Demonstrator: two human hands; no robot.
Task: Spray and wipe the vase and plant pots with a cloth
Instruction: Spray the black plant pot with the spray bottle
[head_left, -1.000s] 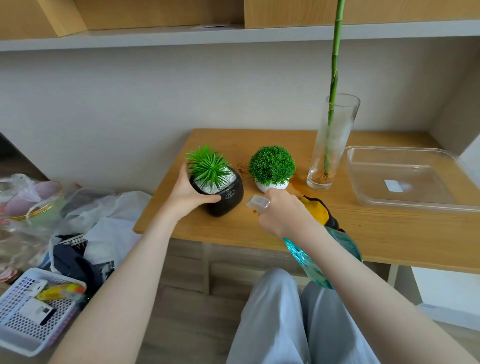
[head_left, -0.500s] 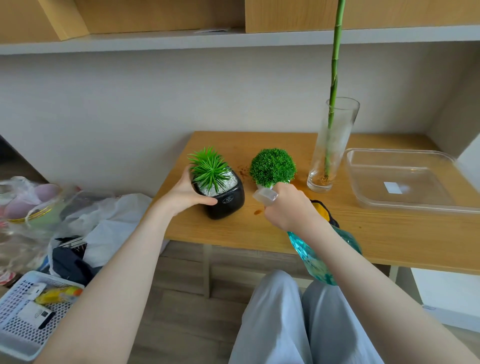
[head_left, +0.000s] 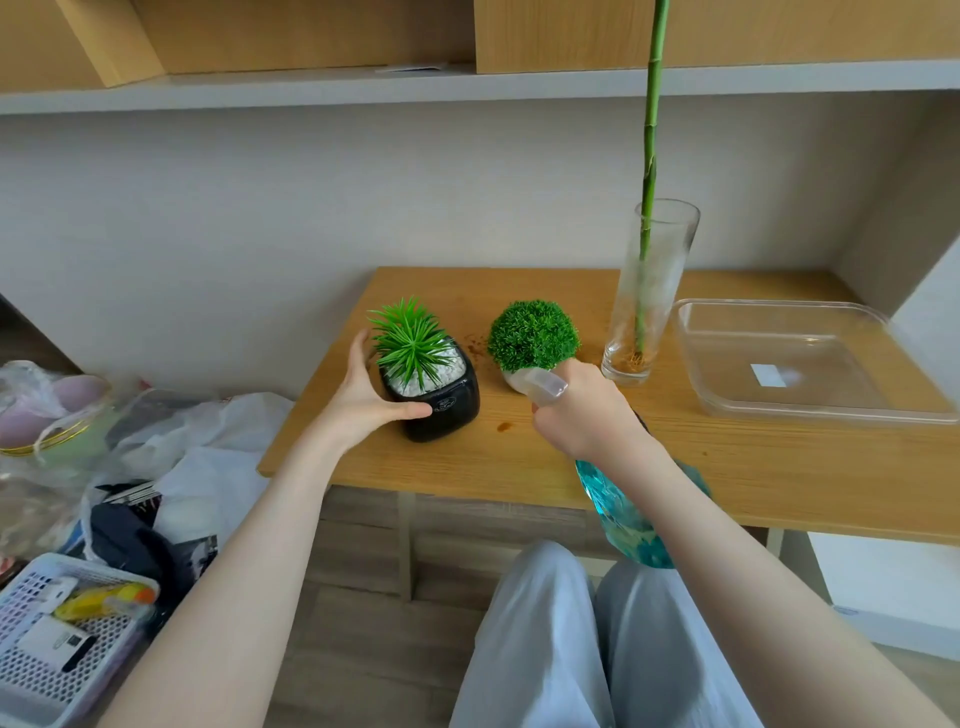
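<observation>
- My left hand (head_left: 363, 400) cups the black pot (head_left: 441, 397); thumb in front, fingers behind it.
- My right hand (head_left: 587, 415) grips the spray bottle (head_left: 623, 514), nozzle beside the pot.

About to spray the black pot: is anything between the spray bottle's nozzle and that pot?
Nothing visible. The right hand holds the spray bottle with its nozzle beside the black pot, only bare table between them. The left hand grips the pot's far side, and the white pot sits behind the nozzle.
</observation>
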